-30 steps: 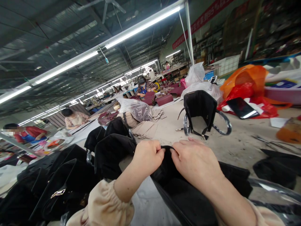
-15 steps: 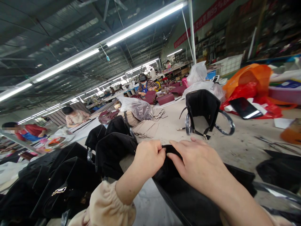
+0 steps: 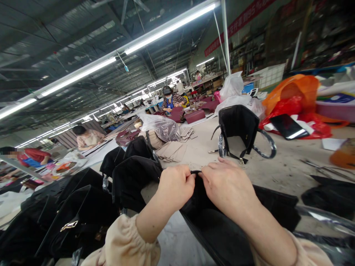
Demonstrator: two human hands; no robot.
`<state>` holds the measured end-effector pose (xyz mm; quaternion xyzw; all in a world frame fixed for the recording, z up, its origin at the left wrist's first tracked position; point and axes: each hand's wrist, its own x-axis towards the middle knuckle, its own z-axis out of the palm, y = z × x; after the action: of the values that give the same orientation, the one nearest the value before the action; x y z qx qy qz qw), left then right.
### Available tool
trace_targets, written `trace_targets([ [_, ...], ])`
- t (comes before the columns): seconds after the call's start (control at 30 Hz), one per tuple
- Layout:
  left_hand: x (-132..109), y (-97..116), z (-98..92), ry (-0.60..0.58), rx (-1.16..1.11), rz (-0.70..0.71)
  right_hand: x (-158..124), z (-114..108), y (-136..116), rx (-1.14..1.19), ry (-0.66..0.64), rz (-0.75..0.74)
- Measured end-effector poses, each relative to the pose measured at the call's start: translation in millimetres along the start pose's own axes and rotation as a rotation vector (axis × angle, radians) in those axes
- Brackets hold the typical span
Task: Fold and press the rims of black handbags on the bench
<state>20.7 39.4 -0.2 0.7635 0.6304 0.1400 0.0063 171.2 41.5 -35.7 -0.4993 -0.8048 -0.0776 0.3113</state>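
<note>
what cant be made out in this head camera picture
In the head view:
- Left hand: most fingers, hidden by its own back
- Held black bag: nearest part, cut off by the bottom edge
- Purple tub: right end, cut off by the right edge
- Red banner: full wording, cut off by the top edge

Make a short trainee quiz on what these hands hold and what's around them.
1. What do the left hand and right hand grip: A, a maroon flap; B, a soft, open black bag; C, a white sack?
2. True or false: a flat, glossy black tablet-like slab lies on crumpled red plastic.
3. Fill in: beyond the hands, another black bag has looped handles wrapped in clear ....

Key: 1 B; 2 true; 3 plastic.
</note>
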Motion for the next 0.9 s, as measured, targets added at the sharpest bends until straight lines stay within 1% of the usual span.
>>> trace_targets([
  [0.07, -2, 1, -1.8, -0.006, -0.048, 0.006, 0, 2, -1, 0.009, 0.019, 0.007],
  [0.17, -9, 0, -5.1, -0.01, -0.177, 0.006, -1, 4, 0, -0.002, 0.034, 0.021],
  [0.27, -15, -4, -8.8, -0.012, -0.264, -0.057, -1, 5, 0, -0.014, 0.046, 0.047],
  [0.33, -17, -7, -11.8, -0.052, -0.222, -0.076, -2, 4, -1, -0.015, 0.053, 0.052],
  [0.43, -15, -6, -17.3, -0.159, -0.048, -0.021, -2, 3, -3, -0.017, 0.064, 0.037],
  [0.5, -12, -4, -20.1, -0.198, 0.065, 0.0, -2, 3, -4, -0.021, 0.069, 0.027],
  [0.6, -6, 0, -20.9, -0.203, 0.174, 0.005, -2, 4, -4, -0.03, 0.069, 0.023],
  [0.73, 0, -2, -17.8, -0.208, 0.263, 0.023, 0, 4, -3, -0.034, 0.056, 0.039],
  [0.9, 0, -6, -15.2, -0.186, 0.231, 0.015, 0, 4, -2, -0.024, 0.046, 0.046],
])
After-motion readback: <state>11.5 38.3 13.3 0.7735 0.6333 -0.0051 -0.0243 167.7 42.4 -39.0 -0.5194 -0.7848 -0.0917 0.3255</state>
